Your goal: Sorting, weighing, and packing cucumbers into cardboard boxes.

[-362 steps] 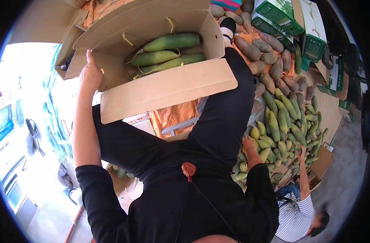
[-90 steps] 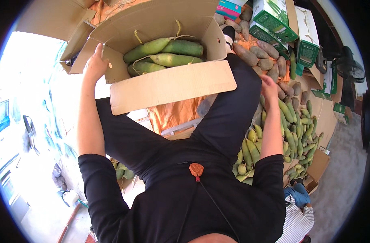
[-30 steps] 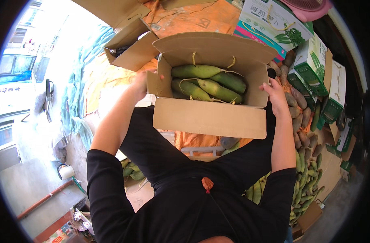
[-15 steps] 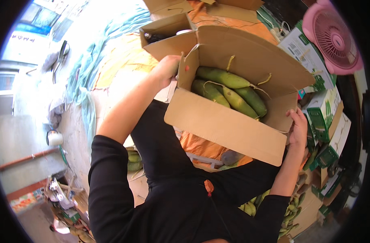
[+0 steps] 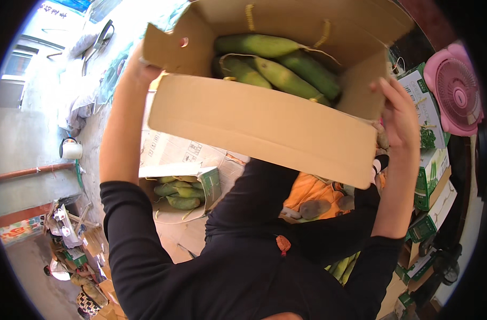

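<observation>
An open cardboard box [image 5: 265, 120] is held up in front of me, its near flap hanging outward. Inside lie several long green radishes [image 5: 286, 74] with thin root tails. My left hand [image 5: 146, 69] grips the box's left end, its fingers largely hidden behind the cardboard. At the opposite end my right hand [image 5: 399, 114] clasps the edge, fingertips hooked over the rim. Yellow twisted cord handles [image 5: 250, 17] stick through the far wall. Below the box, left of my leg, a second open box [image 5: 210, 184] holds more green radishes [image 5: 182, 193].
A pink fan [image 5: 457, 92] stands at the right above stacked green-and-white cartons [image 5: 433, 176]. Round brownish roots [image 5: 314, 209] lie on orange cloth [image 5: 302, 186] by my legs. More long green produce [image 5: 344, 269] is beside my right thigh. A white pot [image 5: 70, 149] sits far left.
Both hands have raised the box nearer and shifted it left. My view has turned, so the second box of radishes on the floor now shows more fully.
</observation>
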A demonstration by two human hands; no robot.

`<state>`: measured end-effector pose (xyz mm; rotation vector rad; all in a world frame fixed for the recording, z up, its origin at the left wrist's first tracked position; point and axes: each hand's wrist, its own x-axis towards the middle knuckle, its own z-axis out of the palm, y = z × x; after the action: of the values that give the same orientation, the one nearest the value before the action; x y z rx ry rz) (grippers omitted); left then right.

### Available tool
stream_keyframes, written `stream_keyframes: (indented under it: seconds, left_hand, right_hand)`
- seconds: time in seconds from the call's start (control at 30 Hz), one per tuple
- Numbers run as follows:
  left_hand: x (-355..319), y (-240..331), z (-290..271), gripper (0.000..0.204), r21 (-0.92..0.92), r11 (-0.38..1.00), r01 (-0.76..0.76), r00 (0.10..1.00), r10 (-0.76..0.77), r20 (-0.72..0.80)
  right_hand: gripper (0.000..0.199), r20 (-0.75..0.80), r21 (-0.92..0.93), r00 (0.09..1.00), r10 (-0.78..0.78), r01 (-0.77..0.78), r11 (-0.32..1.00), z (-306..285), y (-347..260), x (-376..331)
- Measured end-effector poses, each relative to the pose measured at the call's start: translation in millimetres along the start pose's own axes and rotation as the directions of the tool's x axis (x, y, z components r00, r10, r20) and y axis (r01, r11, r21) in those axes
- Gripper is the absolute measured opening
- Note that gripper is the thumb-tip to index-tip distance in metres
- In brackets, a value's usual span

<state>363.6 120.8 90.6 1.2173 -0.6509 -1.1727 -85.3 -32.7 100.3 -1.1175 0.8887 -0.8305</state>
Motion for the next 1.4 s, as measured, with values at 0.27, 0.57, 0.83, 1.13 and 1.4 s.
stream_keyframes:
  seconds: [0.27, 0.57, 0.83, 1.13, 1.4]
  left_hand:
    - [-82.3, -26.9, -136.0, 0.019, 0.329, 0.944, -0.004, 0.945, 0.112, -0.309]
    - [-267.2, -88.2, -342.3, 0.024, 0.971, 0.030, 0.239, 0.960, 0.141, -0.240]
    - [-325.4, -193.8, -387.8, 0.041, -0.391, 0.845, 0.364, 0.778, -0.507, -0.372]
    - [-259.9, -199.8, -352.1, 0.029, -0.223, 0.820, 0.527, 0.594, -0.542, -0.594]
    - [-211.1, -194.9, -328.0, 0.023, -0.105, 0.756, 0.647, 0.637, -0.611, -0.470]
  right_hand:
    - [0.035, 0.147, -0.299, 0.963, 0.226, -0.174, 0.938, 143.5, 86.9, 29.1]
    - [0.049, 0.336, -0.482, 0.806, 0.488, -0.298, 0.824, 310.9, 263.2, 2.3]
    - [0.054, 0.118, -0.790, 0.643, 0.757, -0.401, 0.463, 328.6, 310.5, -59.6]
    - [0.056, 0.168, -0.806, 0.575, 0.800, -0.387, 0.448, 297.1, 292.2, -77.8]
    - [0.046, 0.144, -0.769, 0.564, 0.813, -0.452, 0.451, 288.8, 320.9, -50.5]
